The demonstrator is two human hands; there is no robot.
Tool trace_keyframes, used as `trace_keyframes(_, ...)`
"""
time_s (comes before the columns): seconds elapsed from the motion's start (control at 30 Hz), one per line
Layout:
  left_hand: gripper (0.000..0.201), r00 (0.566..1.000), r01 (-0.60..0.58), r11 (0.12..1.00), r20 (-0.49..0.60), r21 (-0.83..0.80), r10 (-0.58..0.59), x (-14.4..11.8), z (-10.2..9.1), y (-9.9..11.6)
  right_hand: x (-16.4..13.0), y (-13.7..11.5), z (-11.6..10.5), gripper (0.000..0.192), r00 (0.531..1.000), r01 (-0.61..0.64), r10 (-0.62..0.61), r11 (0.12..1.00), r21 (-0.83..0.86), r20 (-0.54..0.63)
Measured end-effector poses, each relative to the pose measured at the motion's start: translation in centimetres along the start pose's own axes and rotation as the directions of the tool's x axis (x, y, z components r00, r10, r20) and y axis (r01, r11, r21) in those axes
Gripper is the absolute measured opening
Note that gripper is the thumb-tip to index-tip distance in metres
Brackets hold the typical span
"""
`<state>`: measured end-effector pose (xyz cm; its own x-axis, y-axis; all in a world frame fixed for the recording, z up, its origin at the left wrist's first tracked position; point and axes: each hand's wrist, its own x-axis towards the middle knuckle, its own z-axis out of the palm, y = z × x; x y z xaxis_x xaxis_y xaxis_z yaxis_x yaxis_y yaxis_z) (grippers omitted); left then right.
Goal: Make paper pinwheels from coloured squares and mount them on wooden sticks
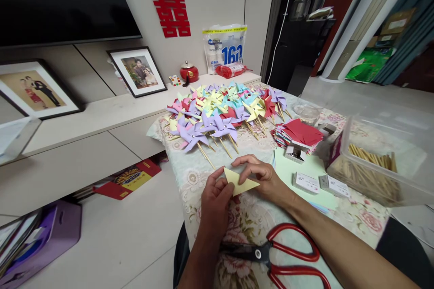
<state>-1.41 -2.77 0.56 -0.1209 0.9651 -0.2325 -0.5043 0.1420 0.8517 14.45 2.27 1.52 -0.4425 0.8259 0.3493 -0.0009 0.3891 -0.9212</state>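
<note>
Both hands hold a folded triangle of pale yellow paper [240, 183] just above the flowered tablecloth [193, 176]. My left hand [217, 203] pinches its near left corner. My right hand [261, 176] arches over its far edge with fingertips on the paper. Beyond them lies a heap of finished paper pinwheels [220, 110] in purple, yellow, red and blue on wooden sticks.
Red-handled scissors [285, 257] lie close to my forearms. A stack of red paper squares [298, 133], small boxes [307, 183] and a clear tub of wooden sticks [373, 167] sit at right. A low cabinet with framed photos [139, 72] stands at left.
</note>
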Motion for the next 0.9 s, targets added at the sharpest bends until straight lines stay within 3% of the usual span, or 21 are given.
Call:
trace_keyframes(0.2, 0.053, 1.000, 0.009, 1.000, 0.012, -0.008, -0.009, -0.09, 0.14, 0.25, 0.13, 0.06, 0.09, 0.013, 0.997, -0.068, 0.069, 0.996, 0.063, -0.015)
trace_keyframes(0.43, 0.047, 1.000, -0.019, 0.996, -0.011, -0.087, 0.018, 0.01, 0.06, 0.24, 0.44, 0.16, 0.02, 0.027, 0.943, -0.268, 0.311, 0.922, 0.279, -0.121)
trace_keyframes(0.73, 0.041, 0.999, -0.038, 0.986, -0.028, -0.163, 0.034, 0.14, -0.26, 0.20, 0.40, 0.44, 0.12, 0.032, 0.954, -0.243, 0.294, 0.873, 0.423, -0.061)
trace_keyframes(0.83, 0.033, 0.997, -0.072, 0.981, -0.040, -0.179, 0.066, 0.22, -0.35, 0.03, 0.21, 0.33, 0.19, 0.042, 0.971, -0.225, 0.238, 0.909, 0.349, 0.006)
trace_keyframes(0.9, 0.026, 0.997, -0.079, 0.985, -0.022, -0.156, 0.077, 0.24, -0.46, -0.12, 0.16, 0.16, 0.28, 0.036, 0.979, -0.202, 0.203, 0.951, 0.235, 0.020)
